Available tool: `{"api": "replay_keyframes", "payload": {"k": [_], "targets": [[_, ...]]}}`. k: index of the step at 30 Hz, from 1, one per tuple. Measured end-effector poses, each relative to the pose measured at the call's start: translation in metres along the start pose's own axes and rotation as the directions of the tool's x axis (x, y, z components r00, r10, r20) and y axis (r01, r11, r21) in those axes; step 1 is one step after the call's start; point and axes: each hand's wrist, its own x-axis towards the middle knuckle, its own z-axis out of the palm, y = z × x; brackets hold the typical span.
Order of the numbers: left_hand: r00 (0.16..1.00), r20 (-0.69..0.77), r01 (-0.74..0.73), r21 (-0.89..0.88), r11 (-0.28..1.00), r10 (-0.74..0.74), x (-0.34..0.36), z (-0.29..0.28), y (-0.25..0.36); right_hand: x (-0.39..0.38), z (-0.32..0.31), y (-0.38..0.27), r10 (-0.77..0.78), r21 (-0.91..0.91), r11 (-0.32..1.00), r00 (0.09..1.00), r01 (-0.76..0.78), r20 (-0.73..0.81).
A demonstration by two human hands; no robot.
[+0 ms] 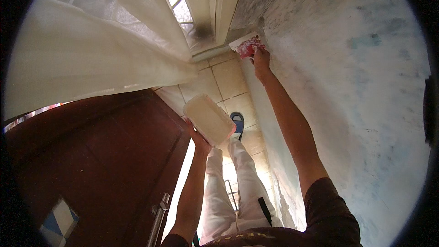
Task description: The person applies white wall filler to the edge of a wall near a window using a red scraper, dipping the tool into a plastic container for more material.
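Note:
My right hand (261, 62), arm stretched far forward, is closed around a red putty scraper (249, 47) smeared with white. The scraper's pale blade is up at the corner where the patchy wall (338, 68) meets the door frame (227, 7); I cannot tell whether it touches the wall. Nearer to me, my left hand (199, 138) grips the side of a rectangular pale tub (208, 116) with pinkish edges. A cream colour fills most of the tub's visible face; whether that is putty inside is unclear. Some left fingers are hidden by the tub.
A dark brown door (100, 155) with a metal handle (160, 212) stands at the left. Above it hangs a sheer cream curtain (100, 59). Tiled floor (228, 77) lies below, with my foot in a blue slipper (237, 121). The whitish wall runs close along my right.

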Motion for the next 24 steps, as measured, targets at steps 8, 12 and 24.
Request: {"api": "replay_keyframes", "payload": {"k": [8,12,24], "targets": [[0.999,-0.031,-0.012,-0.071,0.997,0.01,0.007,-0.036,-0.003,0.011,0.049,-0.056,0.052,0.1,0.993,0.996,-0.059,0.067],[0.999,-0.047,-0.018,-0.079,0.997,0.014,0.001,-0.038,0.001,-0.045,0.071,-0.128,-0.247,-0.22,0.95,0.964,0.22,-0.102],[0.996,0.087,0.017,-0.089,0.996,-0.009,0.018,-0.034,-0.008,-0.037,0.005,0.002,-0.571,-0.567,0.707,0.815,0.424,-0.102]]}}
